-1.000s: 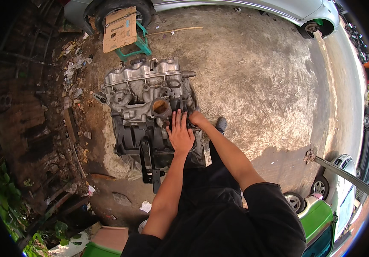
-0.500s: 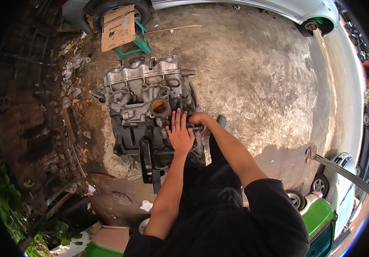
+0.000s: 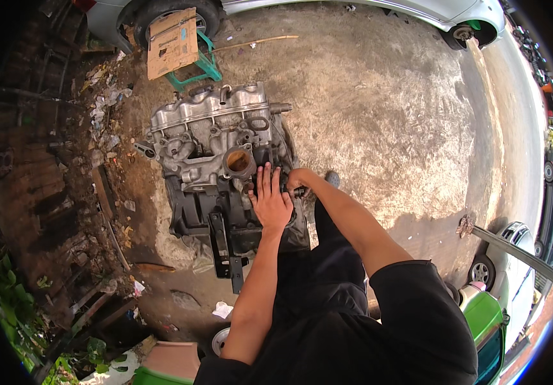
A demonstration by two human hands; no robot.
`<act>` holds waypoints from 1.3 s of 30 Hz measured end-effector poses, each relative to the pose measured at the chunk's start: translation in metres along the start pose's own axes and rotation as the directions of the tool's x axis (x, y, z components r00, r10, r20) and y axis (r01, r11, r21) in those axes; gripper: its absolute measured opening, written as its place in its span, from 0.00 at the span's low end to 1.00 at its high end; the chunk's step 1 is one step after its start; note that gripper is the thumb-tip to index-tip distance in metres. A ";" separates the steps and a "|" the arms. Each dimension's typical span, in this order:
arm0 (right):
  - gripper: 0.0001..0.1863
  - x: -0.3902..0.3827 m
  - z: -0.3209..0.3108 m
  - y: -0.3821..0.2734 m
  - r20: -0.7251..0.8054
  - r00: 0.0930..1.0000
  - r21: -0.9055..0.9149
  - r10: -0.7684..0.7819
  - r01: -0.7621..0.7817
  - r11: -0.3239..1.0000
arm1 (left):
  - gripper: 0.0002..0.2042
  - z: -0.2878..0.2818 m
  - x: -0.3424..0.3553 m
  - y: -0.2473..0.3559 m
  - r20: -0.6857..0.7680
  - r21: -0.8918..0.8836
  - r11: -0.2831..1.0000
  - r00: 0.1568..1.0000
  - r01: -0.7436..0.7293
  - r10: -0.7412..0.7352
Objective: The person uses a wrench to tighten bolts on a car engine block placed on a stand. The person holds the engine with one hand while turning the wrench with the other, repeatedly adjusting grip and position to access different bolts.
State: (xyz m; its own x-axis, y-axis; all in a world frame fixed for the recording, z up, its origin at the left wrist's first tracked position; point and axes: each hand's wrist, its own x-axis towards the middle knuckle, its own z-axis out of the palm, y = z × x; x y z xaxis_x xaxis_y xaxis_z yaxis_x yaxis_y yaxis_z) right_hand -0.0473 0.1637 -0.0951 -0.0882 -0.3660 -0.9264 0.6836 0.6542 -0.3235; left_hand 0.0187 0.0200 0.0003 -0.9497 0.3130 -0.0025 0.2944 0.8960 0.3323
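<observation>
A car engine (image 3: 190, 208) sits on the ground in front of me, with a ribbed silver cover (image 3: 209, 106) on its far side. Near its middle a round metal intake opening (image 3: 239, 160) faces up, brownish inside. My left hand (image 3: 271, 204) lies flat on the engine just nearer than that opening, fingers stretched out. Beside it, at the engine's right side, my right hand (image 3: 299, 179) has its fingers curled down and closed. A short dark cylindrical part (image 3: 299, 192) shows just under that hand; what the fingers grip is hidden. A black metal bracket (image 3: 220, 240) stands up from the engine's near side.
Beyond the engine stands a green stool (image 3: 207, 64) topped with cardboard (image 3: 172, 45). A silver car (image 3: 379, 8) is parked at the far side. Litter and planks line the left. A pole (image 3: 520, 254) and more vehicles are at the right.
The whole view has shifted slightly. Both hands keep their places on the engine; my right hand has turned very little, if at all.
</observation>
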 end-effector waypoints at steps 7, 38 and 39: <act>0.27 0.007 0.000 0.004 -0.006 1.000 -0.093 -0.016 0.015 0.996 | 0.31 -0.004 0.001 0.002 0.049 0.038 0.999 0.999 0.020 -0.021; 0.28 0.017 0.049 0.053 -0.631 0.687 -0.040 -0.360 0.434 0.900 | 0.30 0.000 0.001 0.000 -0.026 -0.017 1.000 1.000 -0.003 0.003; 0.27 0.018 0.053 0.055 -0.652 0.652 -0.064 -0.387 0.462 0.885 | 0.31 0.001 0.000 0.000 -0.027 0.019 1.000 1.000 -0.011 0.011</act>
State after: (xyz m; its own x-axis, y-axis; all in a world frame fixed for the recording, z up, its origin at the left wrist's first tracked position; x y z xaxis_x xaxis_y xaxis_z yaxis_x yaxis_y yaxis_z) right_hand 0.0278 0.1580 -0.1192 -0.7945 -0.0608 -0.6042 0.5177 0.4523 -0.7262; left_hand 0.0183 0.0200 -0.0008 -0.9489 0.3145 0.0263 0.3064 0.8985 0.3144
